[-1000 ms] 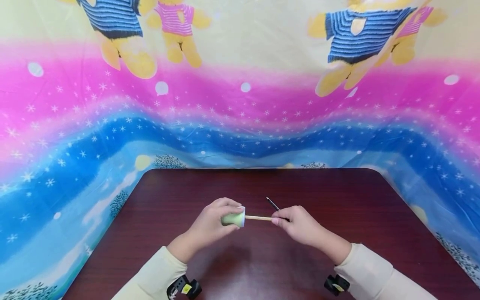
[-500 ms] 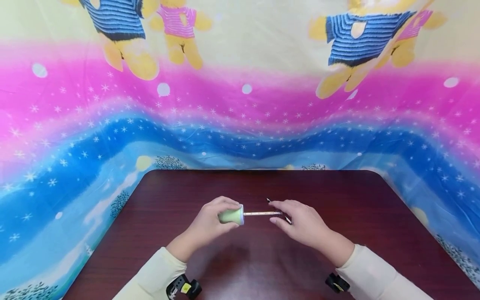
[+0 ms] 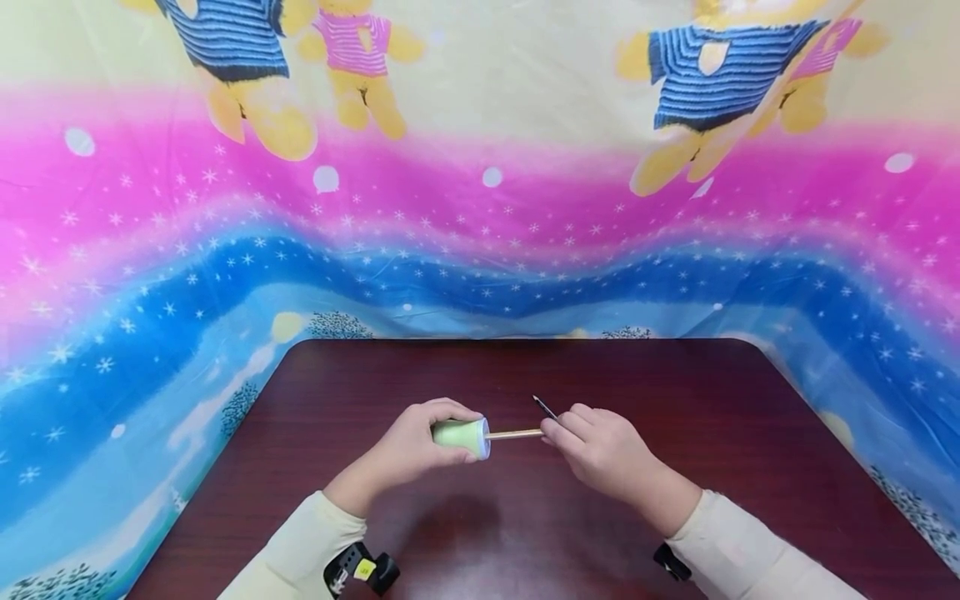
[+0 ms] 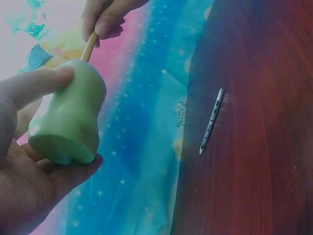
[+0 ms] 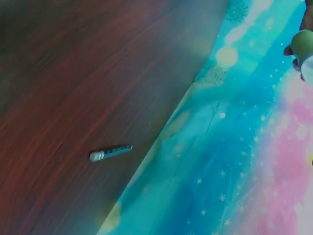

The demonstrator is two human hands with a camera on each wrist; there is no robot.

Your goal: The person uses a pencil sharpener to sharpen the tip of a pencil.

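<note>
My left hand [image 3: 405,446] grips a light green pencil sharpener [image 3: 454,433] with a narrowed waist, held above the table and lying sideways. Its white end faces right, and a pencil [image 3: 513,434] enters it there. My right hand [image 3: 609,454] pinches the other end of that pencil, fingers curled. From the left wrist, the sharpener [image 4: 73,110] shows its rounded base between thumb and fingers, with the pencil [image 4: 89,48] running up to the right hand. The right wrist view catches only the sharpener [image 5: 304,44] at its edge; the right hand is out of that frame.
A second, dark patterned pencil [image 4: 212,120] lies on the dark red-brown table [image 3: 420,375], just beyond the right hand. Behind the table hangs a colourful cloth [image 3: 480,233] with printed bears and snowflakes. Both wrists wear black camera straps.
The right hand's fingers spread off the pencil half a second ago and now pinch it again, more curled. The pencil stays in the sharpener; the left hand barely moves.
</note>
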